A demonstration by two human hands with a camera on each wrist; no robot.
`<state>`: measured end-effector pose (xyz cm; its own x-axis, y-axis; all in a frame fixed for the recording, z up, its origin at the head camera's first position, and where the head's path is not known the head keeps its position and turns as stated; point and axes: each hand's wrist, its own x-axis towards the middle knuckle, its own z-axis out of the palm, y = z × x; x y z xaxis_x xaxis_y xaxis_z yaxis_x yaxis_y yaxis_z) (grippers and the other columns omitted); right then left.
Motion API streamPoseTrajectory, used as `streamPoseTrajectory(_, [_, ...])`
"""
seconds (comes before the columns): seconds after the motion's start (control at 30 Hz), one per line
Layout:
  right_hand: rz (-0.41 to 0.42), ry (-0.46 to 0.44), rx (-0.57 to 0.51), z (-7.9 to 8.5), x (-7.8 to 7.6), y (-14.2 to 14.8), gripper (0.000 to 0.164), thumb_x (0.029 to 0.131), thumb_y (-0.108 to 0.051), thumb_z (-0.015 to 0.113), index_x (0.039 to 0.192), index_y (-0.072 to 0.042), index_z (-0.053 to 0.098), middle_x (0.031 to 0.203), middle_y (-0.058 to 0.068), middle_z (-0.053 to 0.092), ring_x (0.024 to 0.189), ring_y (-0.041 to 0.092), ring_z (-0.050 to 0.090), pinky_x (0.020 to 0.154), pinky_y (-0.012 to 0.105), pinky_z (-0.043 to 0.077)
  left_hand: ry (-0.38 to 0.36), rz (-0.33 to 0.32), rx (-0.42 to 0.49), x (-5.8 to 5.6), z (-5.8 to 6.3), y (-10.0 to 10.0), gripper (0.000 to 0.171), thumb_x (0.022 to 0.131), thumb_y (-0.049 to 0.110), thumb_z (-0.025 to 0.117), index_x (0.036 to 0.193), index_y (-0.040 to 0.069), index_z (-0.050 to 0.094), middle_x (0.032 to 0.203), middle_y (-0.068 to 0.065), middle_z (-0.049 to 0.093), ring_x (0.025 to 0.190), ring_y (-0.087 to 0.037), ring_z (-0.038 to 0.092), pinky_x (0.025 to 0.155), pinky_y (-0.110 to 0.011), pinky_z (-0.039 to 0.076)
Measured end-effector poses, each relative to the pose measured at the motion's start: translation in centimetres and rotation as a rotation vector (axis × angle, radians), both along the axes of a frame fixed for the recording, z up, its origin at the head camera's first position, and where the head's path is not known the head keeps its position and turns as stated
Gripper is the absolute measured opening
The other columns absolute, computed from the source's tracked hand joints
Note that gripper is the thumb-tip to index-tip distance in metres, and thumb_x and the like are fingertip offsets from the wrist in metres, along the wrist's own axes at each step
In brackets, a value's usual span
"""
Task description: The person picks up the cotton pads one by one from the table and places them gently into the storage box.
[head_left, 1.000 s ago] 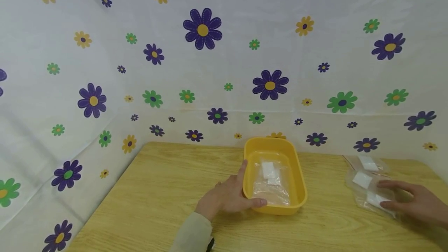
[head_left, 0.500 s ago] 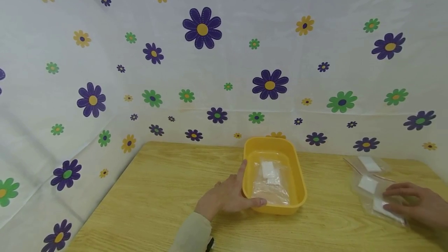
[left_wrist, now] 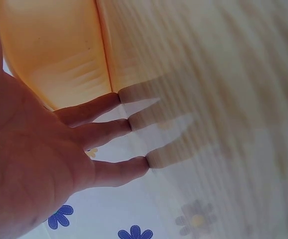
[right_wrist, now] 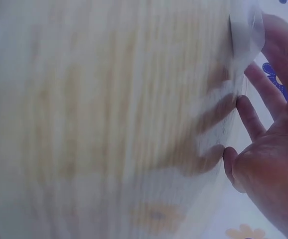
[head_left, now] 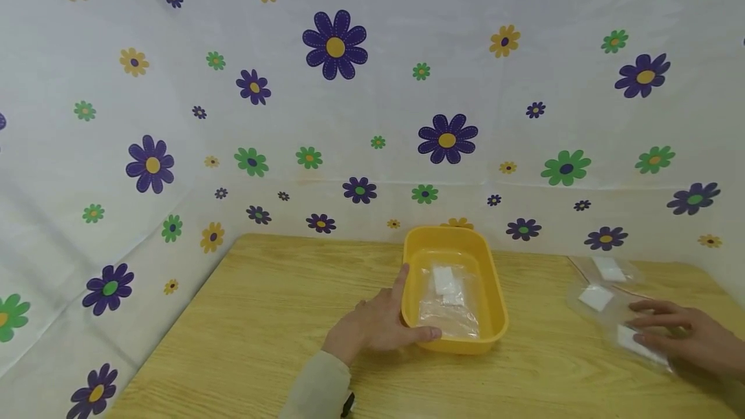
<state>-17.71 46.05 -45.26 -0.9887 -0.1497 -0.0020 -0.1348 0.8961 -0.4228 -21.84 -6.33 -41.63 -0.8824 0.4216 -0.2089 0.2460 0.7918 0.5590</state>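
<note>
A yellow plastic tray (head_left: 498,315) stands on the table with clear plastic bags (head_left: 448,315) in it, white pieces showing inside them. My left hand (head_left: 378,322) rests against its near left corner, thumb over the front rim and index finger along the side. The left wrist view shows the other fingers straight, tips on the table. At the right, my right hand (head_left: 692,338) touches the nearest of several clear bags with white pieces, a bag (head_left: 637,344) under its thumb. Its fingers lie spread and slightly bent. In the right wrist view a bag edge (right_wrist: 246,32) lifts by the thumb.
Another bag (head_left: 596,298) overlaps the nearest one, and a red-lined zip bag (head_left: 609,269) lies farthest back. The wood-grain table (head_left: 262,322) ends against a white flower-print cloth (head_left: 372,102) at the back and left.
My right hand slid right and toward me with the bags, then slightly back left. The middle bag now lies farther from the nearest one. My left hand and the tray have stayed put.
</note>
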Motion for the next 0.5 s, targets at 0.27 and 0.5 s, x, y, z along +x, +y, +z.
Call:
streamPoseTrajectory(0.27, [-0.033,0.107,-0.083,-0.17,0.18,0.49,0.008,0.090,-0.021,0.079,0.095,-0.016,0.081,0.104,-0.049,0.045,0.095,-0.034,0.026,0.078,0.010,0.036,0.010,-0.002,0.011,-0.06,-0.17,-0.02,0.126,0.078,0.084,0.063,0.165,0.031,-0.010,0.160,-0.009,0.045,0.141,-0.032,0.051,0.117,-0.072,0.029])
streamPoseTrajectory(0.5, [-0.076,0.048,-0.050,-0.17,0.01,0.84,0.012,0.092,-0.027,0.078,0.097,-0.017,0.079,0.099,-0.027,0.069,0.090,-0.032,0.030,0.090,0.025,0.048,0.001,-0.002,0.012,-0.03,-0.10,-0.04,0.125,0.078,0.084,0.063,0.165,0.030,-0.010,0.160,-0.009,0.045,0.142,-0.031,0.051,0.118,-0.071,0.029])
